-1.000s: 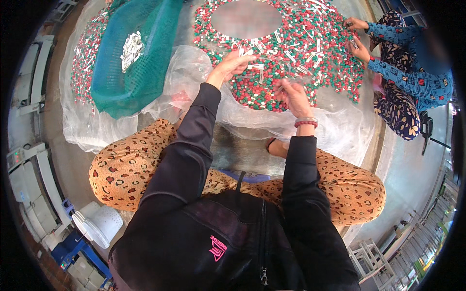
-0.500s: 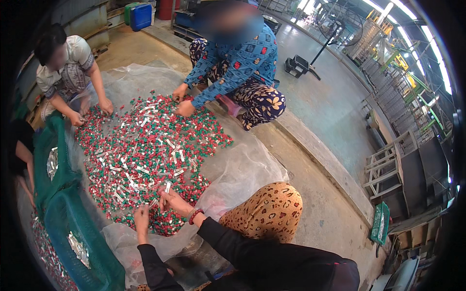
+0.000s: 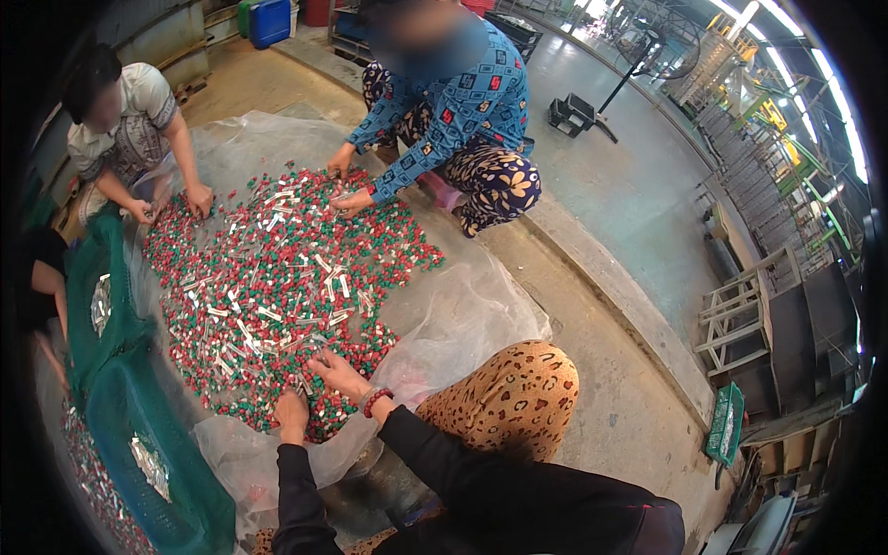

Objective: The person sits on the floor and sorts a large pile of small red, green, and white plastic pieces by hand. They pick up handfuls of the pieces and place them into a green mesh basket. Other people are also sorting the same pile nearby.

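A wide pile of small red, green and white pieces [image 3: 250, 314] is spread over a translucent sheet [image 3: 453, 314], with pale, flat strips [image 3: 248, 330] scattered among them. At the pile's near edge, my left hand [image 3: 291, 413] is curled with its fingertips down at the pieces. Just right of it and a little farther in, my right hand [image 3: 339, 375], with a red bead bracelet at the wrist, has its fingers pinched together low over the pile. Whatever either hand holds is hidden or too small to make out.
Two green mesh-lined baskets [image 3: 148, 407] stand at the left, with pale strips [image 3: 150, 467] inside. Across the pile crouch a person in a blue patterned shirt [image 3: 462, 102] and one in a light shirt [image 3: 143, 102], hands in the pieces. Another person's arm [image 3: 51, 287] shows at far left.
My left hand has moved slightly right and forward, closer to the right one. A white strip that stood at my right fingertips is no longer seen there.
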`<state>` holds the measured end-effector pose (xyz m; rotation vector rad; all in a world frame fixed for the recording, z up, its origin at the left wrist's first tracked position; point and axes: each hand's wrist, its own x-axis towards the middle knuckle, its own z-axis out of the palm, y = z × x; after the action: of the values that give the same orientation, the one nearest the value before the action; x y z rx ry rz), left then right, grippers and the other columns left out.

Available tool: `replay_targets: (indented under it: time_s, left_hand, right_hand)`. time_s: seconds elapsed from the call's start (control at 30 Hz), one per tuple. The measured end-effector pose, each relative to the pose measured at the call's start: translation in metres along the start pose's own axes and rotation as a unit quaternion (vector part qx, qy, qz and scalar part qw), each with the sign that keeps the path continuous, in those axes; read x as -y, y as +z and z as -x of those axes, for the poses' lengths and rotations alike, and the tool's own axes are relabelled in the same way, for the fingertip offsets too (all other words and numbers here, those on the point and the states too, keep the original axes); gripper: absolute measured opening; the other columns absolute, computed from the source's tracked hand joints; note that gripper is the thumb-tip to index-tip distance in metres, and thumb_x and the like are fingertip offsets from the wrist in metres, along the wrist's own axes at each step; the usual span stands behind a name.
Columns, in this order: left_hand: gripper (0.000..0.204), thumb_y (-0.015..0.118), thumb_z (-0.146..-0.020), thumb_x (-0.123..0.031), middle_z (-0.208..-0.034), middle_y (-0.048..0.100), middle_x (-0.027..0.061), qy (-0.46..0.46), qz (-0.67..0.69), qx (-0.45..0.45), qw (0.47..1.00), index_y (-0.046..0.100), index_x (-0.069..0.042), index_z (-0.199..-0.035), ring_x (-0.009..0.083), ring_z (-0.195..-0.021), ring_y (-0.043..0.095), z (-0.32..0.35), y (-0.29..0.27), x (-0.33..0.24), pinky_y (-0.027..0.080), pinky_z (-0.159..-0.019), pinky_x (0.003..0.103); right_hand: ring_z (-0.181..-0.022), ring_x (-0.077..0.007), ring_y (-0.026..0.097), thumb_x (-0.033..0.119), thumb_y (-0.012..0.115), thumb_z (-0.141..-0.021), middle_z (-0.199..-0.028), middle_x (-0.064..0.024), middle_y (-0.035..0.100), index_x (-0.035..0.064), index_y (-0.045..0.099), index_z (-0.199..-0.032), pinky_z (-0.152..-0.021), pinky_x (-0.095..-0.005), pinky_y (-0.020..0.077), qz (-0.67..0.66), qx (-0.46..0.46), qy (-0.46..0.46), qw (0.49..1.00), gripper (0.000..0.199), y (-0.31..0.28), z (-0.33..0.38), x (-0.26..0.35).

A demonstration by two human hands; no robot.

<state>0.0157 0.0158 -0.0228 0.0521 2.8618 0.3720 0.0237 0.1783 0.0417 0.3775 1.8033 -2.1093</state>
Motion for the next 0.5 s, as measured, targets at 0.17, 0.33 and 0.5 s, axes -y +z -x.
replay_targets:
  time_s: [0.17, 0.33, 0.5]
  left_hand:
    - [0.027, 0.059, -0.076, -0.022, -0.075, 0.061, 0.0174, -0.003, 0.197, -0.060, 0.978, 0.056, 0.001, -0.089, 0.0309, -0.071, 0.060, 0.003, -0.001, 0.016, 0.046, -0.066, 0.040]
    - [0.013, 0.062, -0.078, -0.015, -0.063, 0.051, -0.0029, -0.088, 0.596, 0.044, 0.797, 0.056, -0.006, -0.085, 0.0052, -0.053, 0.045, 0.013, -0.056, 0.004, 0.031, -0.043, 0.021]
    - [0.008, 0.059, -0.082, -0.014, -0.058, 0.035, -0.0071, 0.012, 0.788, 0.090, 0.609, 0.052, -0.009, -0.082, 0.0015, -0.046, 0.027, 0.024, -0.094, 0.016, 0.018, -0.037, 0.017]
  right_hand:
    - [-0.072, -0.0250, 0.055, 0.031, 0.041, -0.090, -0.078, -0.0147, 0.057, -0.0075, 0.049, -0.097, -0.067, -0.0378, 0.0415, 0.125, -0.112, -0.101, 0.981, 0.040, 0.015, -0.016, -0.019]
    - [-0.078, -0.0334, 0.057, 0.028, 0.043, -0.089, -0.083, -0.0229, 0.058, -0.0065, 0.049, -0.101, -0.069, -0.0410, 0.0436, 0.289, -0.120, -0.105, 0.944, 0.037, 0.006, -0.066, -0.023]
    - [-0.069, -0.0303, 0.059, 0.020, 0.046, -0.086, -0.078, -0.0203, 0.059, -0.0012, 0.036, -0.120, -0.055, -0.0397, 0.0469, 0.508, -0.026, 0.005, 0.861, 0.041, -0.007, -0.086, -0.027]
